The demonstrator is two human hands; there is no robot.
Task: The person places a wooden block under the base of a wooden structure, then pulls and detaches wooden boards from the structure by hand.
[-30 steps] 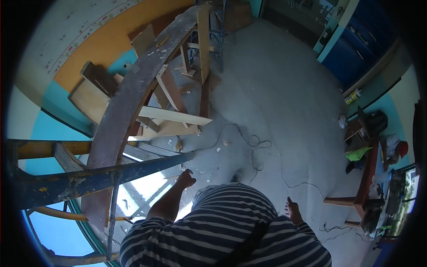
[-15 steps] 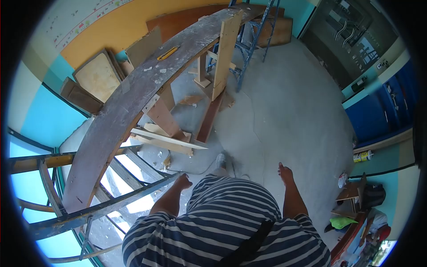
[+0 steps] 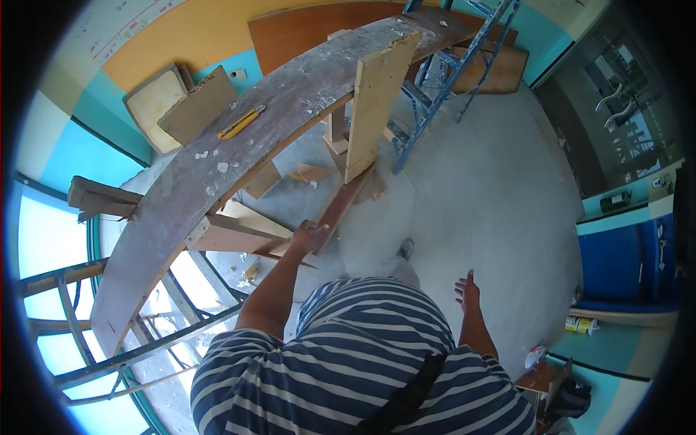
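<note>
just to the right of the curved board (image 3: 290, 94), the person's left hand (image 3: 312, 235) shows over the near end of a reddish-brown plank (image 3: 342, 206) that appears to lie on the grey floor (image 3: 464, 196). the plank's long axis runs forward and slightly to the right from beneath the fingers, towards the foot of an upright plywood panel (image 3: 377, 109). so it stretches away from the hand, nearly in line with the left forearm, and the left hand is plainly the nearer of the two. its fingers look loosely bent and nothing shows in them, though i cannot tell how far the grip is closed, or whether it touches the plank or only overlaps it in this view. close by on the left, a brown slanting board (image 3: 235, 235) reaches from below the curved board almost to the same hand, its long axis running across rather than away. the right hand (image 3: 467, 291) is well apart from this wood, over the floor to the right of a shoe (image 3: 406, 249); its fingers are spread, and it has hold of nothing. ahead and to the left, a yellow utility knife (image 3: 241, 122) lies on the curved board, beyond the left hand.
</note>
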